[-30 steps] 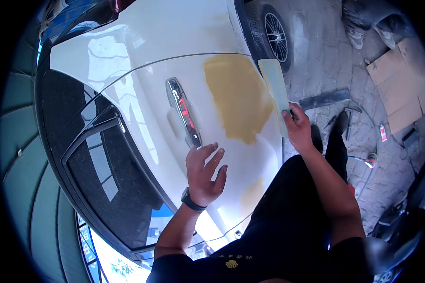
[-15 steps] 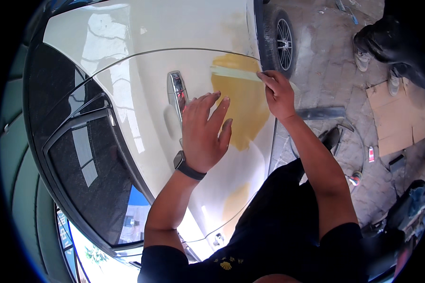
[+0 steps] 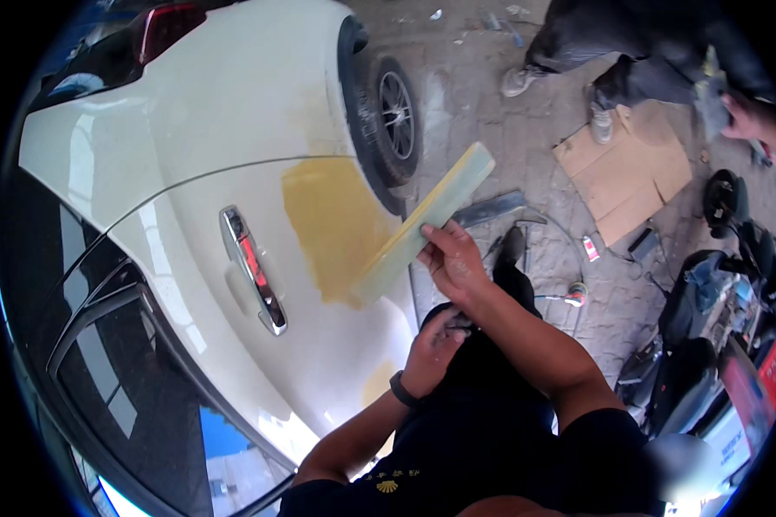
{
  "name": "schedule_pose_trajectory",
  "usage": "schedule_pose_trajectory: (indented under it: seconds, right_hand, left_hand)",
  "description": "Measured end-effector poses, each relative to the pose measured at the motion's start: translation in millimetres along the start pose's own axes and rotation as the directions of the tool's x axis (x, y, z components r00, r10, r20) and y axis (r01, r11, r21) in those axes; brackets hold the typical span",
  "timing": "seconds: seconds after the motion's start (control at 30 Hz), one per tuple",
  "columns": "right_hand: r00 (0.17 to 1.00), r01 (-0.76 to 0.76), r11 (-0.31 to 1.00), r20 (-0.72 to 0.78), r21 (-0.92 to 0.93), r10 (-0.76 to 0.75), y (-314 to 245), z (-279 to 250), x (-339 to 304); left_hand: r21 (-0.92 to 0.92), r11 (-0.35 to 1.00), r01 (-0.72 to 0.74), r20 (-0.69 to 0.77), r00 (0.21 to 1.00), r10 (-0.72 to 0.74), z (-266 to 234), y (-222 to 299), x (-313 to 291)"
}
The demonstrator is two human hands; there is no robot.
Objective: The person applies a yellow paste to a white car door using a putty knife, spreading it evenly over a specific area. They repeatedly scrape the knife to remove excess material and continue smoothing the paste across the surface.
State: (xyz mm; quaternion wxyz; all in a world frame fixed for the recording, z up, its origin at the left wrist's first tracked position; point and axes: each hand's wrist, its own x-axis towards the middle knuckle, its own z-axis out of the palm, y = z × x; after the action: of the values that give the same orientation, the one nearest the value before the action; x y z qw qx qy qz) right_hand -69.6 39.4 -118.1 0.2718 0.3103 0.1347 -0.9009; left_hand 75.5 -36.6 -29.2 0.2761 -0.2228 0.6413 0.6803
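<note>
My right hand (image 3: 455, 261) pinches a long pale green putty spreader (image 3: 431, 215) near its middle, and a line of yellow putty runs along one edge. The spreader slants over the lower part of a white car door (image 3: 181, 233); whether it touches is hard to tell. A yellow putty patch (image 3: 332, 224) lies on the door just left of it. My left hand (image 3: 437, 349) is below the right one, near my dark clothing, fingers loosely bent and apart, nothing seen in it. A chrome door handle (image 3: 252, 269) is farther left.
A car wheel (image 3: 395, 116) is at the top middle. A person in dark trousers (image 3: 582, 39) stands by flattened cardboard (image 3: 625, 177), a hand (image 3: 754, 121) holding a putty-smeared tool. A red and white tube (image 3: 591, 248) and a round sander-like tool (image 3: 576, 295) lie on the paving.
The spreader has come off the door's upper putty area and swung to a slant toward me. My left hand has drawn back from beside the door handle. The view has shifted right.
</note>
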Motion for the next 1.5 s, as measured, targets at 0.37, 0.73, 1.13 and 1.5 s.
schedule_pose_trajectory:
  seconds: [0.37,0.73,1.13,1.5]
  right_hand:
    - [0.981,0.153,0.792,0.189,-0.591,-0.049,-44,71,-146]
    - [0.94,0.331,0.588,0.314,-0.738,-0.136,-238,73,-136]
    - [0.987,0.095,0.939,0.155,-0.331,-0.046,-357,185,-27]
    - [0.925,-0.114,0.655,0.161,-0.747,0.344,-286,177,-11]
  left_hand:
    - [-0.28,0.721,-0.633,-0.324,0.77,0.55,23,42,14]
    - [-0.232,0.674,-0.701,-0.542,0.669,0.509,15,105,40]
    - [-0.157,0.657,-0.737,-0.865,0.424,0.269,102,158,58]
    - [-0.159,0.59,-0.792,-0.84,0.422,0.34,118,154,21]
